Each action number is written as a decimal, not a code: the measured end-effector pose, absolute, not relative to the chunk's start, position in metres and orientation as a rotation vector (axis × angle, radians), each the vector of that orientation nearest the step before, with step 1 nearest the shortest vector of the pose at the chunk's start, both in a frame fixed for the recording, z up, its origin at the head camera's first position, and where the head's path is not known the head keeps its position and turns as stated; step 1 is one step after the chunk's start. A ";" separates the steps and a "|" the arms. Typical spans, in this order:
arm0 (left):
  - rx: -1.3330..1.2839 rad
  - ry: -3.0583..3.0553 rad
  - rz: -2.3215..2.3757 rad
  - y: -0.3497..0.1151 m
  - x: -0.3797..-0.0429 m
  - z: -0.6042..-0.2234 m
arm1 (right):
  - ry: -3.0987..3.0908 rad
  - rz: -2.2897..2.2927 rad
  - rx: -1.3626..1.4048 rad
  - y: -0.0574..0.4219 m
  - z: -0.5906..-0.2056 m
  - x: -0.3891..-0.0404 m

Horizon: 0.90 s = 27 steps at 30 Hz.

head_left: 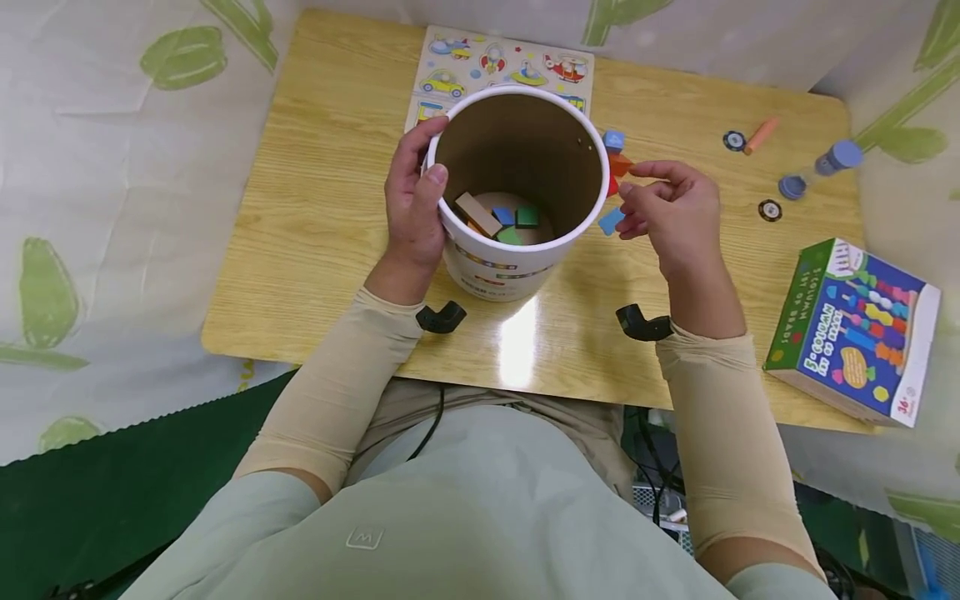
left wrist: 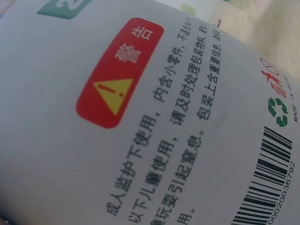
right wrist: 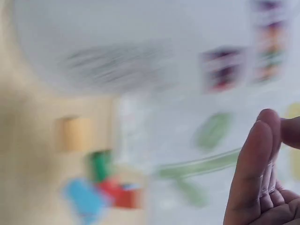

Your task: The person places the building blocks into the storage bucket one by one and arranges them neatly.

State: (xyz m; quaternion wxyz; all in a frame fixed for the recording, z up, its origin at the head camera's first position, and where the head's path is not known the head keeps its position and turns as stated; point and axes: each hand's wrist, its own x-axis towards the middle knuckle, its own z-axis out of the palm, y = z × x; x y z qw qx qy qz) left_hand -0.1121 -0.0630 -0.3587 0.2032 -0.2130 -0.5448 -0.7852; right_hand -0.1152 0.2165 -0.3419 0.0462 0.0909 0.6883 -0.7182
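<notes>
Fingers of the left hand (head_left: 415, 204) grip the bucket (head_left: 521, 146) — right hand (head_left: 675, 212) loosely curled beside it.

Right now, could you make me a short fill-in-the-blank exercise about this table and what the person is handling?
1. The left hand holds a bucket whose rim is coloured ____.
2. On the bucket's red warning label, the triangle is coloured ____.
3. Both end caps of the sand timer are coloured ____.
4. The title on the box begins with the number ____.

Missing words: white; yellow; blue; 5.
</notes>
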 end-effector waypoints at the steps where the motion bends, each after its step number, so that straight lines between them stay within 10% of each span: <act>1: -0.592 -1.519 -2.188 -0.063 -0.112 -0.359 | 2.100 -2.144 0.324 0.218 -0.354 -0.119; 10: -0.602 -1.514 -2.196 -0.063 -0.112 -0.359 | 2.035 -1.726 0.449 0.215 -0.429 -0.134; 27: -0.620 -1.530 -2.181 -0.065 -0.113 -0.360 | 2.009 -1.691 0.426 0.207 -0.434 -0.139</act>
